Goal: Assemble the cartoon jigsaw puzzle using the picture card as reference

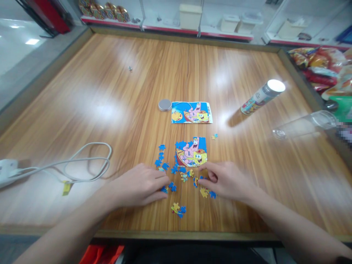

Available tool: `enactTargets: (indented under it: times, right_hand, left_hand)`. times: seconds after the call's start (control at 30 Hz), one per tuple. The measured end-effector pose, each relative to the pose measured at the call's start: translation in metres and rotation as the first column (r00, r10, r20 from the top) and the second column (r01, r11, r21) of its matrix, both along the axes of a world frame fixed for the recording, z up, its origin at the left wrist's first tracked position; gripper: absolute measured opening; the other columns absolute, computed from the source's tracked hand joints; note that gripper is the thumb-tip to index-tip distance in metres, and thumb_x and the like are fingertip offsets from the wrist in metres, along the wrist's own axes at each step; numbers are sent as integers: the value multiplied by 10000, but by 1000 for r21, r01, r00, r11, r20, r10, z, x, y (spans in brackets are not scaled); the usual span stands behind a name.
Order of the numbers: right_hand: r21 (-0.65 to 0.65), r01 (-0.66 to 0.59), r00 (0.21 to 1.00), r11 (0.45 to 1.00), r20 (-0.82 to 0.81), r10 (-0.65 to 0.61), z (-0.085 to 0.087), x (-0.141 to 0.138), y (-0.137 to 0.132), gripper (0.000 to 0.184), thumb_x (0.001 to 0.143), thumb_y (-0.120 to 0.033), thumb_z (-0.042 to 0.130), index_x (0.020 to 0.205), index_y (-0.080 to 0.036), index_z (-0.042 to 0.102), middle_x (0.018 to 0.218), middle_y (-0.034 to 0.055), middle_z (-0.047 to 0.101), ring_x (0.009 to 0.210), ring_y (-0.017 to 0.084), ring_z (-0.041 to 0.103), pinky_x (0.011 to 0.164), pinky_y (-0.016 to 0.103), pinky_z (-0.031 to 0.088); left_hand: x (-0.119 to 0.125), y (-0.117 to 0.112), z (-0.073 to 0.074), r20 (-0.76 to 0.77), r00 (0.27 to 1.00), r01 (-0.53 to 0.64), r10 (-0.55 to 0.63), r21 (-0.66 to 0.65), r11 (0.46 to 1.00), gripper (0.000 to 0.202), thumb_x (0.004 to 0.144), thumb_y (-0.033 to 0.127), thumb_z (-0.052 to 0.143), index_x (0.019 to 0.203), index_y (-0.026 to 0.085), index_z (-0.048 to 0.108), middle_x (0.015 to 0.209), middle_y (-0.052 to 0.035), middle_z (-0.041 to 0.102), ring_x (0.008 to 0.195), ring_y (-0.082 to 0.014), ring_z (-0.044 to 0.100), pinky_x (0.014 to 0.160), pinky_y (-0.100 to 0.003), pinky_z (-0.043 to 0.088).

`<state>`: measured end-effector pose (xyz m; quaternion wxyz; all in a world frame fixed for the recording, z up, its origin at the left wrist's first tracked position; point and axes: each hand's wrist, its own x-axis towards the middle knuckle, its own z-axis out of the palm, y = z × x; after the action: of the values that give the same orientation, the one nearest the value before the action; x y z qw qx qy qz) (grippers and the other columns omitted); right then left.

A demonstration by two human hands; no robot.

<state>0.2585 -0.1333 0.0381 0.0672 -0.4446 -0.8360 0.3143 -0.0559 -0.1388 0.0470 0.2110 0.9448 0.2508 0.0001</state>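
A partly joined cartoon jigsaw puzzle [191, 153] lies on the wooden table, its left side and upper left uneven. Loose puzzle pieces [174, 169] are scattered below and to its left. My left hand [143, 185] rests low over the pieces, fingers stretched out; a blue puzzle piece [164, 189] shows between its fingers and thumb. At the puzzle's lower right corner, my right hand [224, 179] has thumb and forefinger apart, close to a puzzle piece [196, 181]. Beyond the puzzle lies the printed picture sheet [189, 112].
A round metal lid [165, 105] touches the sheet's left side. On the right stand a printed tube [261, 98] and a clear plastic cylinder [305, 124]. A white cable [90, 159] loops at left. Raised edging [178, 39] borders the table, with shelves behind.
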Motion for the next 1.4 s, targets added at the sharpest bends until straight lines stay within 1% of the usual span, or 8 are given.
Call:
enactTargets:
  times: [0.1, 0.2, 0.4, 0.63, 0.8, 0.93, 1.2, 1.4]
  right_hand:
    - [44, -54, 994, 998, 93, 50, 3, -7, -10, 340, 878, -417, 719, 1147, -220, 656, 724, -8, 679, 640, 158, 627, 582, 255, 324]
    - [44, -81, 988, 996, 138, 74, 1, -14, -17, 290, 902, -357, 705, 1150, -226, 629, 883, 34, 750, 782, 206, 702, 621, 264, 376]
    - [15, -28, 983, 999, 180, 25, -2, -18, -20, 235, 898, -284, 709, 1098, -216, 608, 953, 36, 742, 811, 223, 707, 632, 282, 408]
    - [9, -14, 994, 1000, 109, 13, 1, -12, -14, 183, 896, -273, 712, 1040, -220, 615, 1041, 34, 664, 876, 201, 666, 682, 285, 431]
    - [58, -45, 987, 997, 157, 36, 9, 10, -1, 183, 904, -330, 702, 1020, -212, 626, 947, 27, 685, 807, 197, 658, 664, 294, 396]
    - [25, -61, 979, 998, 196, 55, 13, 23, 3, 264, 858, -373, 762, 1030, -216, 637, 926, 11, 700, 766, 183, 650, 653, 289, 376]
    - [-53, -67, 988, 996, 134, 74, 11, 16, -2, 142, 873, -261, 743, 955, -208, 641, 911, -9, 706, 736, 142, 627, 632, 262, 347]
    - [-20, -84, 984, 996, 157, 86, 10, 11, -3, 108, 915, -268, 703, 965, -194, 642, 965, 9, 717, 823, 169, 664, 657, 268, 375]
  left_hand:
    - [6, -2, 2, 92, 993, -83, 77, 62, 995, 268, 1003, 411, 525, 1070, 179, 641, 941, -62, 676, 811, -192, 642, 689, -314, 491]
    - [12, -3, 3, 183, 978, -118, 103, 77, 990, 339, 967, 414, 594, 1208, 177, 628, 1117, -114, 661, 1009, -244, 604, 878, -401, 515]
    - [16, 0, -5, 218, 972, -111, 87, 97, 989, 540, 931, 451, 646, 1396, 197, 542, 1458, -136, 542, 1359, -361, 389, 1130, -589, 366]
    - [13, -1, -19, 118, 983, -149, 139, 74, 986, 823, 874, 598, 664, 1550, 239, 362, 1610, -121, 370, 1495, -439, 186, 1144, -668, 321]
    - [12, -2, -19, 73, 988, -140, 134, 75, 987, 799, 879, 603, 656, 1540, 247, 383, 1628, -102, 340, 1507, -449, 135, 1154, -682, 304]
    - [13, -1, -17, 65, 988, -143, 138, 84, 986, 766, 887, 605, 642, 1526, 252, 410, 1624, -92, 349, 1499, -451, 153, 1151, -694, 306]
    - [11, -1, -23, 66, 987, -154, 148, 93, 984, 735, 904, 583, 631, 1531, 271, 407, 1628, -82, 344, 1490, -446, 172, 1122, -699, 354]
    - [7, -2, -30, 39, 991, -134, 130, 148, 980, 706, 925, 583, 598, 1534, 282, 405, 1647, -45, 314, 1494, -438, 172, 1112, -677, 394]
